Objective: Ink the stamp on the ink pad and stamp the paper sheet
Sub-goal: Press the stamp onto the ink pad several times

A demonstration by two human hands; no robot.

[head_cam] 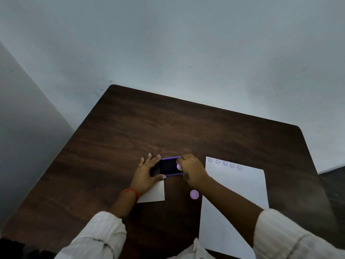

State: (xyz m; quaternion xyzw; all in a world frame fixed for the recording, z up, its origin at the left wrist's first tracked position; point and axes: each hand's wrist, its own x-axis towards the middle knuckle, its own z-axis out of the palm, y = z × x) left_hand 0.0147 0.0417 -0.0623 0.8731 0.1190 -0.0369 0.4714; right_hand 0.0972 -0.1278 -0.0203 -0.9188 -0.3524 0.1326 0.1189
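At centre frame we see the right hand (192, 170) pressing a lilac stamp (178, 166) onto the purple-framed ink pad (169, 166), steadied by the left hand (148, 173). At right lies the paper sheet (235, 199), five round prints (225, 163) along its upper edge; a lilac cap (194, 194) lies just beside it.

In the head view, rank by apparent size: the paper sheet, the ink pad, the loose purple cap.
1. Paper sheet, by far the largest.
2. Ink pad, partly covered by both hands.
3. Purple cap, the smallest.
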